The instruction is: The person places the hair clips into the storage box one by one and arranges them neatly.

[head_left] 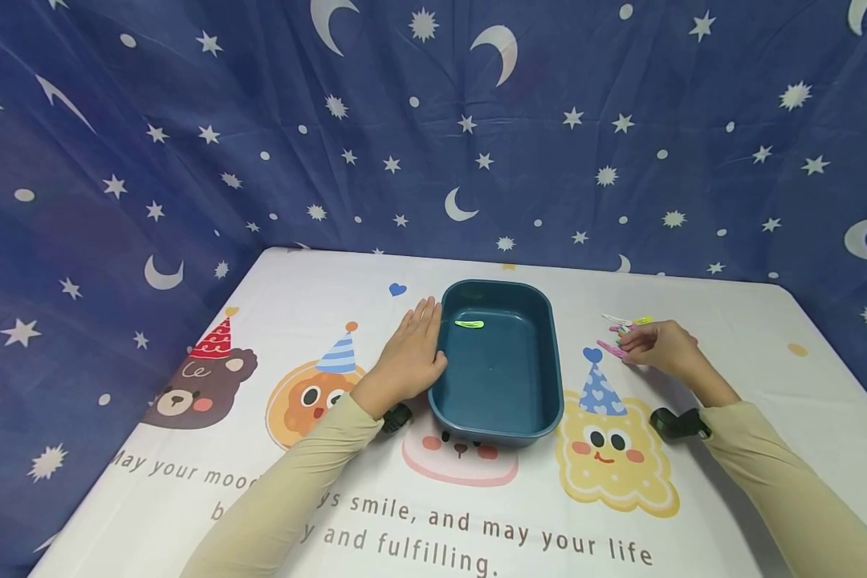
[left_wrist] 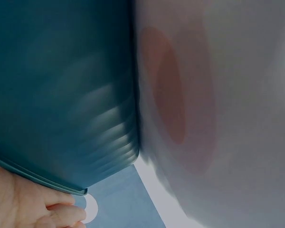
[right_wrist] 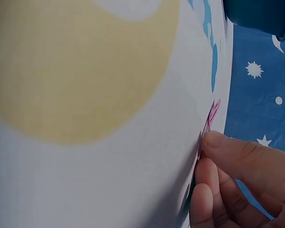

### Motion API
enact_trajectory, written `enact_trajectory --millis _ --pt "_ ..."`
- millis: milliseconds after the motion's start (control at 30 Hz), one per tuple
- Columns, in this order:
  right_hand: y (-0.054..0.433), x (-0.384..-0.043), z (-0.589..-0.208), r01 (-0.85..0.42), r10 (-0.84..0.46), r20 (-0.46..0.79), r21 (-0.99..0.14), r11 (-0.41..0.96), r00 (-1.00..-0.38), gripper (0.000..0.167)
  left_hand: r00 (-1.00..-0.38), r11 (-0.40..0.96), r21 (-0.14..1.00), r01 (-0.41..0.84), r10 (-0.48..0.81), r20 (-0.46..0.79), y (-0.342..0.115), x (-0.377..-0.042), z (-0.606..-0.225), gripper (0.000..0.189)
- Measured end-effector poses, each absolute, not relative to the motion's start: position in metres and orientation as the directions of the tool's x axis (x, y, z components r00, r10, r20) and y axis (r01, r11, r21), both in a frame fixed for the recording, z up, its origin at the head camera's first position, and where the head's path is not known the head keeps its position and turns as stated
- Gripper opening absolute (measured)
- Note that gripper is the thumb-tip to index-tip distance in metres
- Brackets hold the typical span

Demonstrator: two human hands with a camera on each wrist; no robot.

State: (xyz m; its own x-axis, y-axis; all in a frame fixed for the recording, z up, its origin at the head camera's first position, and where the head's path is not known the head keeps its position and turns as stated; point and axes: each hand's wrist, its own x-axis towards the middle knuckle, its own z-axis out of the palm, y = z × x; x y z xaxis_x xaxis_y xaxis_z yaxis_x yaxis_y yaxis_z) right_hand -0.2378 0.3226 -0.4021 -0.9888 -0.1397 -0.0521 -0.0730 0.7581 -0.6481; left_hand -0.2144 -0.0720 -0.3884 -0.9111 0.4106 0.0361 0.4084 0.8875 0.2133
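My left hand (head_left: 410,353) lies with straight fingers along the left rim of a dark teal plastic tub (head_left: 555,361). In the left wrist view, its fingers (left_wrist: 61,213) touch the outside of the tub near the rim. A yellow-green snap hair clip (head_left: 470,324) lies inside the tub. To the right, my right hand (head_left: 661,347) pinches a pink hair clip (head_left: 611,349) between thumb and fingertips, low over the table. Around those fingertips lie a white hair clip (head_left: 616,319), a yellow hair clip (head_left: 643,320) and others, partly hidden by the hand.
A white tablecloth (head_left: 737,490) printed with cartoon faces and lettering covers the table. Behind it hangs a dark blue curtain (head_left: 376,96) with moons and stars. Black wrist-camera mounts (head_left: 675,423) hang under both sleeves.
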Motion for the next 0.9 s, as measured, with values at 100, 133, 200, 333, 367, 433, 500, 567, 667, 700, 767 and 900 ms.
enact_trajectory --millis 100,133,200,333,367,433,500,567,667,700,767,900 --pt "0.3229 -0.2378 -0.4022 -0.076 -0.149 -0.057 -0.655 0.752 -0.987 0.028 -0.911 0.887 0.213 0.409 0.411 0.036 -0.072 -0.2142 -0.3883 0.07" --pt "0.3231 -0.2378 -0.4024 -0.073 -0.149 -0.061 -0.657 0.75 -0.987 0.028 -0.911 0.887 0.213 0.41 0.411 0.037 -0.072 -0.2142 -0.3883 0.07" --pt "0.3234 -0.2378 -0.4025 -0.073 -0.156 -0.068 -0.658 0.75 -0.985 0.028 -0.91 0.887 0.212 0.411 0.412 0.04 -0.0719 -0.2141 -0.3883 0.07" --pt "0.3236 -0.2376 -0.4027 -0.083 -0.174 -0.074 -0.66 0.747 -0.982 0.028 -0.91 0.886 0.214 0.412 0.414 0.037 -0.0719 -0.2137 -0.3876 0.07" --pt "0.3236 -0.2375 -0.4026 -0.09 -0.182 -0.072 -0.66 0.745 -0.981 0.028 -0.909 0.885 0.217 0.412 0.414 0.038 -0.072 -0.2136 -0.3873 0.07" --pt "0.3238 -0.2372 -0.4022 -0.099 -0.194 -0.07 -0.665 0.74 -0.979 0.029 -0.909 0.884 0.22 0.413 0.416 0.036 -0.0721 -0.2134 -0.3867 0.069" --pt "0.3238 -0.2368 -0.4017 -0.103 -0.201 -0.072 -0.668 0.737 -0.977 0.029 -0.908 0.882 0.224 0.415 0.417 0.04 -0.0723 -0.2132 -0.3865 0.069" --pt "0.3238 -0.2366 -0.4011 -0.106 -0.206 -0.073 -0.667 0.738 -0.976 0.029 -0.908 0.883 0.221 0.414 0.417 0.037 -0.0724 -0.2134 -0.3864 0.069" --pt "0.3233 -0.2365 -0.4001 -0.107 -0.21 -0.079 -0.66 0.744 -0.974 0.03 -0.909 0.885 0.217 0.412 0.415 0.032 -0.0723 -0.2138 -0.3865 0.07" --pt "0.3233 -0.2368 -0.4001 -0.109 -0.212 -0.08 -0.656 0.747 -0.974 0.03 -0.91 0.887 0.214 0.409 0.414 0.026 -0.0721 -0.214 -0.3865 0.07" --pt "0.3228 -0.2369 -0.3996 -0.108 -0.213 -0.083 -0.653 0.75 -0.974 0.031 -0.91 0.886 0.22 0.408 0.413 0.028 -0.0721 -0.214 -0.3864 0.07" --pt "0.3223 -0.237 -0.3991 -0.108 -0.21 -0.086 -0.641 0.76 -0.974 0.032 -0.911 0.886 0.222 0.407 0.412 0.027 -0.0717 -0.214 -0.3861 0.07"
